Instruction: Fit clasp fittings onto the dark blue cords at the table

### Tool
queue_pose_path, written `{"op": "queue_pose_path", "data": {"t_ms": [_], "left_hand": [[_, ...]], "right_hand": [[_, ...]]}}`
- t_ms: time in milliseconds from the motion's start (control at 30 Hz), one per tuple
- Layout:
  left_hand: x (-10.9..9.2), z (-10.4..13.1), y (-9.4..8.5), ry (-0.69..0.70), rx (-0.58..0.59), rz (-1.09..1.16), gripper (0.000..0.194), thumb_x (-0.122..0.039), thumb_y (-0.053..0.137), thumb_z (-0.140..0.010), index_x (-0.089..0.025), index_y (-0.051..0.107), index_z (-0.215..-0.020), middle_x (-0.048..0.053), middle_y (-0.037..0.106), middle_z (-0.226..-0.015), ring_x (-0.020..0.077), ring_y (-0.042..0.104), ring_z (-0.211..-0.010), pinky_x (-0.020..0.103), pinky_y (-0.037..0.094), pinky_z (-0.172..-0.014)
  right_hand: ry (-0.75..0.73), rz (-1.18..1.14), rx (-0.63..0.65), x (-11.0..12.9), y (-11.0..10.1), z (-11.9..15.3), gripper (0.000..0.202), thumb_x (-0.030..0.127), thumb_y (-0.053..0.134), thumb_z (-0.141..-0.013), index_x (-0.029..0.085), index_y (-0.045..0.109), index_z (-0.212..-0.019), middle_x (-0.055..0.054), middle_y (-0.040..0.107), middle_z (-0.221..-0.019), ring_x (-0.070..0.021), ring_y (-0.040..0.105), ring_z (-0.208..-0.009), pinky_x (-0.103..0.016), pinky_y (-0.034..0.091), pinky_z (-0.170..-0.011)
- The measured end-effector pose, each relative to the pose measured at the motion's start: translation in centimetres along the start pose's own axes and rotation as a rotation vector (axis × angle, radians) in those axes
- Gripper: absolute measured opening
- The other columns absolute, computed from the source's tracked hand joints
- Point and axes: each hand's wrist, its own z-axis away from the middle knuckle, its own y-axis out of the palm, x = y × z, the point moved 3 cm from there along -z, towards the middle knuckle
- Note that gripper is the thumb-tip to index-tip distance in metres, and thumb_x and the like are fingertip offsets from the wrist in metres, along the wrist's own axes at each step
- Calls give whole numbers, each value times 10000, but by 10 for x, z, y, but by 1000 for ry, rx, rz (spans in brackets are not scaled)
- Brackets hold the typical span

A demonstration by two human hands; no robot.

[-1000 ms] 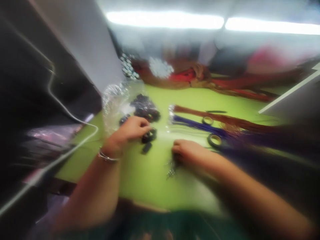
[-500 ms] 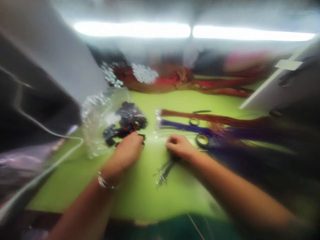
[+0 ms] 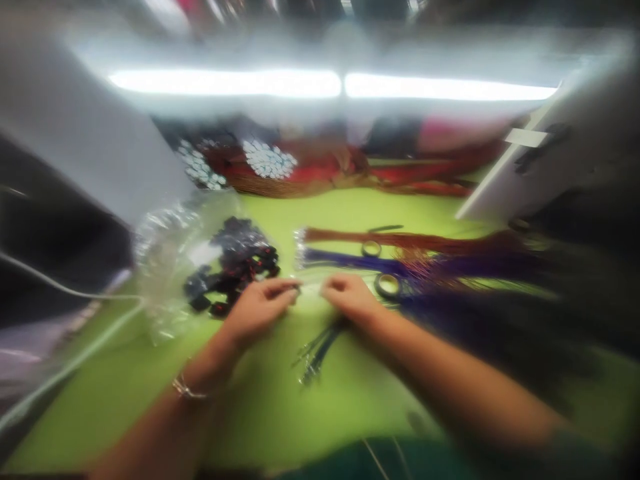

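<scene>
My left hand [image 3: 260, 307] is pinched on a small dark piece [image 3: 298, 288], just right of a pile of black connectors [image 3: 240, 267] lying on a clear plastic bag [image 3: 163, 267]. Facing it across a narrow gap, my right hand [image 3: 350, 297] has its fingers pressed together; whatever they hold is too small and blurred to name. Below my right hand, a few dark wires with metal ends [image 3: 317, 357] lie on the green table [image 3: 280, 420]. Behind it run a bundle of brown wires [image 3: 345, 235] and a bundle of blue wires [image 3: 345, 259] with white ends.
Two tape rolls, a smaller one [image 3: 371, 249] and a larger one [image 3: 389, 285], lie by the wires. Red and brown wire bundles [image 3: 320, 177] stretch across the back. Grey panels stand at both sides, and a white cord [image 3: 75, 363] hangs at the left.
My left hand has come away from the black connectors toward my right hand, with a small dark piece in its fingertips. The whole view has shifted a little.
</scene>
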Motion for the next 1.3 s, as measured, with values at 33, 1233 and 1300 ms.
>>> {"op": "queue_pose_path", "data": {"t_ms": [33,1233,1300], "left_hand": [[2,1,6,-45,72,110,402,-393,576,-780,-162,649,-1102,54,678,-787,161,595,-636,290,466,-623],[4,-1,32,-88,162,736,396,-370,661,-764,-166,644,-1103,38,613,-730,91,533,-587,200,379,-514],[4,-1,34,-82,181,752,428,-381,644,-776,-170,633,-1148,38,607,-727,89,518,-581,204,375,-518]], "right_hand": [[-46,19,-7,1,0,1,124,197,522,-676,149,561,-569,33,503,-541,-83,424,-552,-203,331,-539],[-220,252,25,-1,0,5,131,164,487,-706,168,515,-578,38,473,-535,-77,383,-520,-206,289,-525],[-255,302,28,-1,2,7,147,161,487,-716,171,504,-570,39,472,-537,-75,373,-517,-209,272,-522]]}}
